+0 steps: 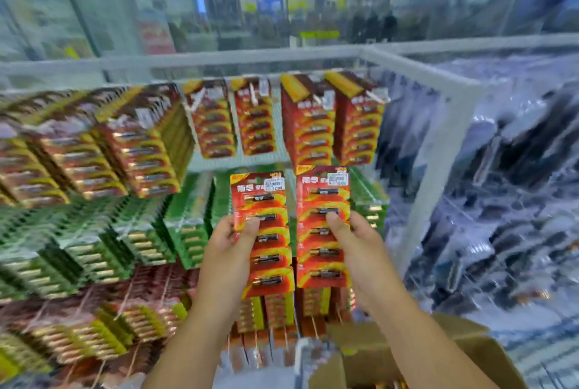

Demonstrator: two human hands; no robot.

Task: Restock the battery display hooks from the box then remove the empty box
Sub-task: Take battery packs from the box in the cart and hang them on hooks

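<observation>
My left hand [230,244] grips a red battery card [263,197] with a price sticker, thumb across its front. My right hand [354,241] grips a second red battery card [322,197] the same way. Both cards are held upright, side by side, in front of the display. Above them, red battery packs [308,125] hang on hooks in the top row; two middle hooks [233,119] carry thinner stacks. An open cardboard box [470,354] sits low at the right, under my right forearm; its contents are mostly hidden.
Green battery packs [125,232] fill the hooks at the left, with more red and yellow packs [78,157] above and below. A white frame post [445,150] bounds the display on the right, with clear-bagged goods [517,185] beyond it.
</observation>
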